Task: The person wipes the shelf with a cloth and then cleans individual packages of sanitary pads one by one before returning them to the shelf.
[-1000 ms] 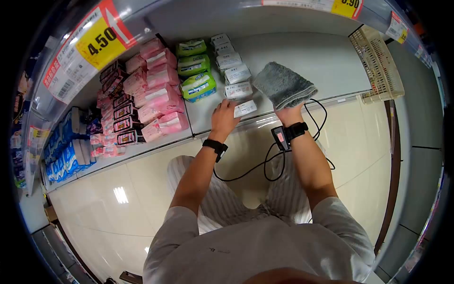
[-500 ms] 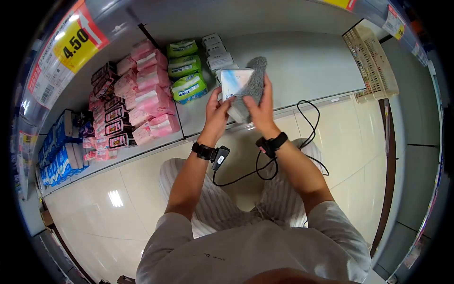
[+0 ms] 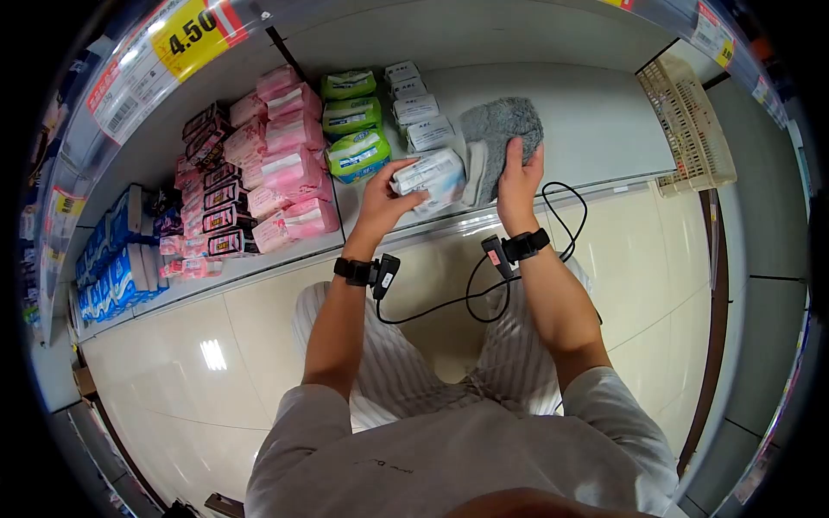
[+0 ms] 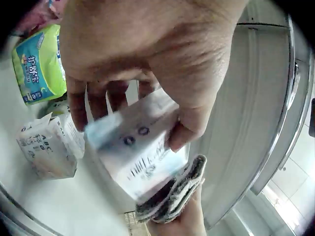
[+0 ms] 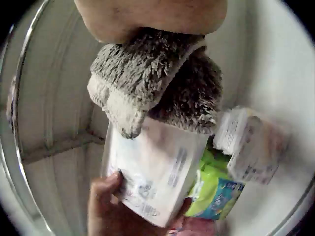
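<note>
My left hand grips a white and pale-blue soft pack near the front of the shelf, thumb on the near side and fingers around the far side. In the left wrist view the printed face of the pack shows below the thumb. My right hand holds a folded grey fluffy cloth, the thumb lying over it. The cloth is just right of the pack in the head view. From the right wrist, the cloth overlaps one end of the pack.
A row of white packs stands behind the held pack. Left of it are green packs, pink packs and blue packs. A cream plastic basket sits at the shelf's right end. A black cable links the wrist devices.
The left hand has lifted a white pack from the front of its row. The cloth came over against the pack, then the right hand drew it slightly right as the pack was turned.
</note>
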Demonstrator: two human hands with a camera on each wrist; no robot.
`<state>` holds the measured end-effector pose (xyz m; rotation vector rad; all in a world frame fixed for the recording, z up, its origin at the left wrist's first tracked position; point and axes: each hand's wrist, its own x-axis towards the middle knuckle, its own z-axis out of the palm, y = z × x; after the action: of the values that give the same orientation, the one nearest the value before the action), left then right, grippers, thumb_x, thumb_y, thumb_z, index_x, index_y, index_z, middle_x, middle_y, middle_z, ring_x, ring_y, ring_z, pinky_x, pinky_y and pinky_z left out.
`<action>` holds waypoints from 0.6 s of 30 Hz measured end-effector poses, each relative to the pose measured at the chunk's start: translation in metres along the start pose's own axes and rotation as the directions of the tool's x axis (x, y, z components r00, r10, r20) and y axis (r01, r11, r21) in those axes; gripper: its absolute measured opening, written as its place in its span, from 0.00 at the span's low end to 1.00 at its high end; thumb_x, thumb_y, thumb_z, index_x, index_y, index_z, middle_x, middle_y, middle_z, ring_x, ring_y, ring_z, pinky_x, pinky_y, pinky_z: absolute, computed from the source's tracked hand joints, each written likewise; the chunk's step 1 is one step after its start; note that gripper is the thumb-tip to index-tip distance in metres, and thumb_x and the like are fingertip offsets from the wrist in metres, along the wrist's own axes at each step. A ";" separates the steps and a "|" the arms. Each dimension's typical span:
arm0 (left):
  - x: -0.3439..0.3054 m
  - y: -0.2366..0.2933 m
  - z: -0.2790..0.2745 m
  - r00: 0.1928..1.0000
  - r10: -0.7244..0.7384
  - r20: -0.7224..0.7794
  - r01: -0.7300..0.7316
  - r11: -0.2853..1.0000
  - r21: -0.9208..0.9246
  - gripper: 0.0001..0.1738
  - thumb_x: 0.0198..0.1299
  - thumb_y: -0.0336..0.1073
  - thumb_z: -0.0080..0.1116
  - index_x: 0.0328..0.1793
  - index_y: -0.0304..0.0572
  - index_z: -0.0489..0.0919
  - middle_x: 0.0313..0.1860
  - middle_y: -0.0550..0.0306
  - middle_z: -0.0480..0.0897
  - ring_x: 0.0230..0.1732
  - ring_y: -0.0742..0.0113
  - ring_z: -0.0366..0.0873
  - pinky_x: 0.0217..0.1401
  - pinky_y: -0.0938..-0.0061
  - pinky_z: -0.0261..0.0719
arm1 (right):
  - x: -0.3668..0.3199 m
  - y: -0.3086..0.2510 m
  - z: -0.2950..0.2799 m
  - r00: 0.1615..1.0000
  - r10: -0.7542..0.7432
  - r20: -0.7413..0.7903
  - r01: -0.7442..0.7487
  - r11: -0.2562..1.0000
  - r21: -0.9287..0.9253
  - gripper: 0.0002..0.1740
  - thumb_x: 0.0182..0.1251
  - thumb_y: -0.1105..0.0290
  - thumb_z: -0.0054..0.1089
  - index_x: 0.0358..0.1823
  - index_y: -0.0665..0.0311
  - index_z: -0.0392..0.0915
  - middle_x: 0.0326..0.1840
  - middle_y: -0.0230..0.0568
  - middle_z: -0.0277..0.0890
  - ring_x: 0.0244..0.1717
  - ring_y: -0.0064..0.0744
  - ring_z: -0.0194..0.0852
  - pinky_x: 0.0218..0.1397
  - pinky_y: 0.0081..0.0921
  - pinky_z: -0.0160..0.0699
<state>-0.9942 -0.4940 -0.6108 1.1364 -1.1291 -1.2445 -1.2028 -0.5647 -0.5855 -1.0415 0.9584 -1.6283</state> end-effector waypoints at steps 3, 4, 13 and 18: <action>0.001 0.007 -0.001 0.998 -0.028 -0.050 0.028 1.000 -0.001 0.20 0.54 0.27 0.70 0.54 0.35 0.80 0.43 0.63 0.83 0.42 0.76 0.79 0.45 0.79 0.76 | -0.013 -0.007 0.001 0.984 -0.094 0.153 0.115 0.984 -0.134 0.35 0.66 0.61 0.70 0.69 0.68 0.65 0.63 0.47 0.74 0.59 0.38 0.74 0.67 0.31 0.69; 0.003 0.008 -0.002 0.998 -0.031 -0.051 0.037 0.991 0.126 0.19 0.51 0.31 0.71 0.49 0.34 0.83 0.38 0.62 0.83 0.39 0.77 0.78 0.40 0.79 0.76 | -0.017 -0.015 0.006 0.898 -0.175 0.403 0.315 0.895 -0.315 0.42 0.60 0.59 0.74 0.70 0.68 0.64 0.64 0.52 0.73 0.61 0.44 0.74 0.67 0.33 0.70; -0.001 0.005 -0.010 0.978 -0.156 0.137 0.091 0.915 0.392 0.15 0.52 0.35 0.73 0.43 0.34 0.86 0.34 0.62 0.85 0.35 0.77 0.78 0.39 0.77 0.77 | -0.017 -0.030 0.000 0.640 0.408 0.652 0.204 0.727 -0.656 0.57 0.34 0.53 0.85 0.68 0.71 0.67 0.56 0.60 0.79 0.58 0.56 0.79 0.61 0.34 0.77; 0.010 -0.022 -0.037 0.978 -0.183 0.103 0.167 0.975 0.148 0.22 0.51 0.29 0.76 0.52 0.36 0.80 0.44 0.54 0.85 0.42 0.72 0.82 0.45 0.77 0.80 | 0.004 -0.016 -0.022 0.953 0.218 0.211 0.001 0.694 -0.720 0.46 0.39 0.58 0.83 0.60 0.74 0.73 0.50 0.58 0.83 0.52 0.47 0.84 0.56 0.35 0.80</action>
<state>-0.9593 -0.5038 -0.6363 1.3053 -1.2387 -1.4003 -1.2293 -0.5625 -0.5775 -1.6506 1.4733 -0.9416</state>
